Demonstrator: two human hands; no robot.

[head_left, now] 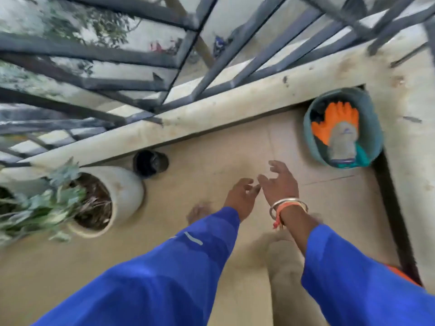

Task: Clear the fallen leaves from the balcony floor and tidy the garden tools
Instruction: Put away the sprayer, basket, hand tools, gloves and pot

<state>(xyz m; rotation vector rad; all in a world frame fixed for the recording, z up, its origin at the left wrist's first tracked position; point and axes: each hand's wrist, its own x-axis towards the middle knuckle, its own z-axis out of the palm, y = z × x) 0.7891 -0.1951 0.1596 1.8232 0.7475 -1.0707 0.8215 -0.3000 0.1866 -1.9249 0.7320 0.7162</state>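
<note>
Glove point(339, 123) in bucket point(375, 132); logo point(344, 130) illegible.

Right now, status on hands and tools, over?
Left hand, right hand: both open, holding nothing. Orange glove in green bucket, corner. No obstacle seen before bucket.

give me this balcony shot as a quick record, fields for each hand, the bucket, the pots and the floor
left hand: open, holds nothing, above the floor
right hand: open, fingers spread, holds nothing
teal bucket: in the corner, by the ledge
glove: orange and grey, lying in the teal bucket
black pot: small, against the ledge
cream pot: left of the black pot, holds a leafy plant
floor: tan tiles
</note>
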